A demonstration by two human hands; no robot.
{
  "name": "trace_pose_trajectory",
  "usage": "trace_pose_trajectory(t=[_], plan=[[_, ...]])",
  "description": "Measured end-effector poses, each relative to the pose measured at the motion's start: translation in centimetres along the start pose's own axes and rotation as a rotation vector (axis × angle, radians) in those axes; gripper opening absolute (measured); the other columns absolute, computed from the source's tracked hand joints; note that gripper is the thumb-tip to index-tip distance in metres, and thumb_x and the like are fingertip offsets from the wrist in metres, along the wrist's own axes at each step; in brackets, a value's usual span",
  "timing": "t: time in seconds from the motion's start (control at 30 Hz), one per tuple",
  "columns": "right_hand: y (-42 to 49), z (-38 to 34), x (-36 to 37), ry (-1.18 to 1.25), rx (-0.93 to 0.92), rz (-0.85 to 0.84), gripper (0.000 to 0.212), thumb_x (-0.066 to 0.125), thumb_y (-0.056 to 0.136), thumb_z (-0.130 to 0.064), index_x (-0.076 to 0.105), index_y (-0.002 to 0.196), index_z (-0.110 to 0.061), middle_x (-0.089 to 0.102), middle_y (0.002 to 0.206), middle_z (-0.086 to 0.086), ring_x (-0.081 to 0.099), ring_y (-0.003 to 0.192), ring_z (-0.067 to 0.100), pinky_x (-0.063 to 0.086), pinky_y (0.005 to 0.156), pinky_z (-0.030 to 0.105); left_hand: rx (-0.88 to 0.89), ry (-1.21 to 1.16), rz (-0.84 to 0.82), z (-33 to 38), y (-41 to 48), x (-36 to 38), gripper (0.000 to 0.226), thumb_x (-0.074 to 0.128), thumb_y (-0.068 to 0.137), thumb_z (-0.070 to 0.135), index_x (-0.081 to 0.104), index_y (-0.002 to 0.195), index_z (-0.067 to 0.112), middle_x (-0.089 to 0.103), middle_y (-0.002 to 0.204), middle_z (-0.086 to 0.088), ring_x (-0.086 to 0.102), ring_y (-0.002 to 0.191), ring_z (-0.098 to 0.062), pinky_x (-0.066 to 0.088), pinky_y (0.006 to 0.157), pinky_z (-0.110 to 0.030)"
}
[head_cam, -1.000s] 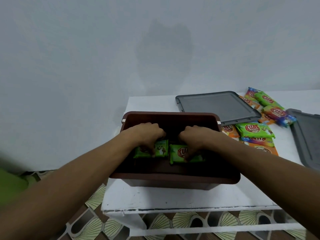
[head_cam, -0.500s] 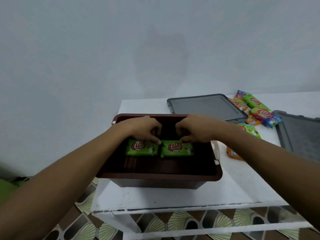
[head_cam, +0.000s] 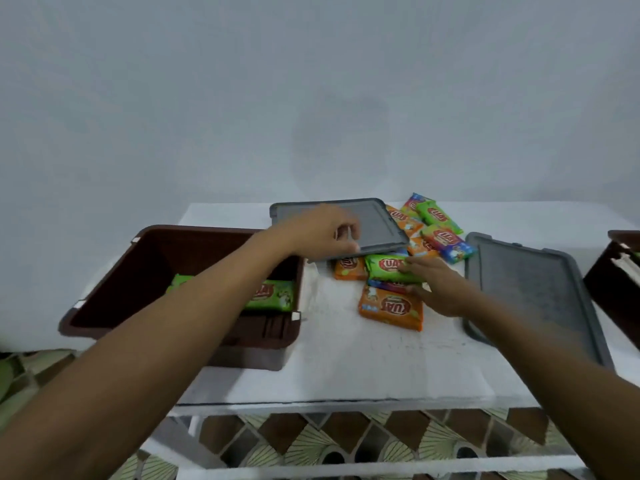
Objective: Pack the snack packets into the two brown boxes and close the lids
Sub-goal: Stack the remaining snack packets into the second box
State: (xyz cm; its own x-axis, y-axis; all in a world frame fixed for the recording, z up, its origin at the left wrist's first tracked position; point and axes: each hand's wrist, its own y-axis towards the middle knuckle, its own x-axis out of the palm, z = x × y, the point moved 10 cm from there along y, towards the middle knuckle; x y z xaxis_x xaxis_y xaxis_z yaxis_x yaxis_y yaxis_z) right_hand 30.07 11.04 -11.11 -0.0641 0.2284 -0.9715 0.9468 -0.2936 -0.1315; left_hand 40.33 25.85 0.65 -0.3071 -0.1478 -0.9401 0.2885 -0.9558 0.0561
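Green foil is what the coming move turns on: a green, pillow-shaped snack packet lies on top of the loose pile in the middle of the white bench. Its long axis runs left to right, roughly along the bench's near edge.

My right hand is the nearer one. Its fingers are stretched out almost straight on the packet's right end, with the thumb lower, by the near edge. I judge this a touch and not yet a pinch. The packet therefore lies to the left of the palm.

My left hand hangs further off, over the near left part of a flat grey plastic lid by the bench's far edge. Its fingers are loosely curled with nothing in them. Whether they brush the lid I cannot tell.

An orange packet lies just nearer than the green one, and a bluish packet is sandwiched between them. More glossy, crinkled packets spread toward the far edge.

The deep brown plastic box, with smooth walls and rounded corners, overhangs the bench's left edge. A green packet lies flat on its floor, and a second shows past my forearm. It is well to the left of the pile, so I judge that the carry goes leftward.

A second grey lid, with a pebbled surface, lies toward the right edge. The other brown box is cut off beyond it.
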Motion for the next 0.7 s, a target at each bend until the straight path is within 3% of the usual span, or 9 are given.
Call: trace_pose_trajectory(t=[0.1,0.2,0.27,0.37,0.47,0.53,0.7], plan=[[-0.1,0.8,-1.2,0.032,-0.070,0.112,0.028,0.063,0.090,-0.036,0.063,0.115,-0.023,0.052,0.133,0.002,0.043,0.124,0.022,0.039,0.104,0.040,-0.065,0.102,-0.155,2.0,1.8,4.7,0.021,0.061,0.092,0.035,0.063,0.104,0.018,0.059,0.092,0.004,0.053,0.082,-0.014,0.037,0.066,-0.028],[-0.1,1.3,-0.7,0.155,-0.066,0.045,0.022,0.068,0.087,-0.030,0.055,0.100,-0.019,0.057,0.119,0.004,0.052,0.106,0.019,0.048,0.087,0.033,-0.158,0.185,-0.216,2.5,2.4,9.2,0.014,0.062,0.089,0.028,0.064,0.093,0.015,0.063,0.092,-0.002,0.056,0.082,-0.020,0.045,0.067,-0.032],[-0.2,2.4,-0.6,0.292,0.004,0.033,0.036,0.074,0.082,-0.026,0.049,0.106,-0.019,0.054,0.115,0.002,0.054,0.102,0.018,0.050,0.078,0.030,-0.212,0.174,-0.217,2.6,2.5,11.5,0.013,0.063,0.086,0.027,0.065,0.094,0.016,0.064,0.097,-0.004,0.058,0.087,-0.023,0.051,0.074,-0.037],[-0.5,3.3,-1.4,0.345,0.032,0.031,0.054,0.077,0.080,-0.021,0.046,0.124,-0.016,0.052,0.113,-0.002,0.057,0.102,0.019,0.052,0.081,0.031,-0.247,0.132,-0.163,2.4,2.6,13.3,0.020,0.065,0.086,0.027,0.066,0.103,0.015,0.063,0.107,-0.006,0.057,0.100,-0.025,0.051,0.083,-0.039],[-0.6,4.1,-2.1,0.311,0.028,-0.009,0.032,0.069,0.087,-0.022,0.057,0.113,-0.010,0.065,0.107,0.007,0.064,0.092,0.022,0.056,0.082,0.037,-0.246,0.075,-0.124,2.3,2.7,14.0,0.048,0.070,0.085,0.027,0.057,0.130,0.015,0.057,0.126,-0.006,0.051,0.116,-0.023,0.045,0.096,-0.036],[-0.9,4.9,-1.9,0.447,0.062,-0.074,0.023,0.066,0.089,-0.021,0.060,0.108,-0.010,0.067,0.103,0.010,0.066,0.091,0.023,0.056,0.084,0.040,-0.256,0.045,-0.160,2.4,2.7,14.4,0.058,0.071,0.085,0.028,0.050,0.138,0.017,0.053,0.130,-0.006,0.047,0.121,-0.023,0.042,0.100,-0.036],[-1.8,5.9,-1.4,0.789,0.166,-0.164,0.038,0.066,0.089,-0.017,0.054,0.125,-0.013,0.068,0.109,0.009,0.070,0.091,0.024,0.056,0.087,0.042,-0.311,-0.018,-0.354,2.5,2.1,16.3,0.059,0.070,0.086,0.034,0.048,0.138,0.018,0.053,0.134,-0.005,0.045,0.125,-0.023,0.044,0.102,-0.041]])
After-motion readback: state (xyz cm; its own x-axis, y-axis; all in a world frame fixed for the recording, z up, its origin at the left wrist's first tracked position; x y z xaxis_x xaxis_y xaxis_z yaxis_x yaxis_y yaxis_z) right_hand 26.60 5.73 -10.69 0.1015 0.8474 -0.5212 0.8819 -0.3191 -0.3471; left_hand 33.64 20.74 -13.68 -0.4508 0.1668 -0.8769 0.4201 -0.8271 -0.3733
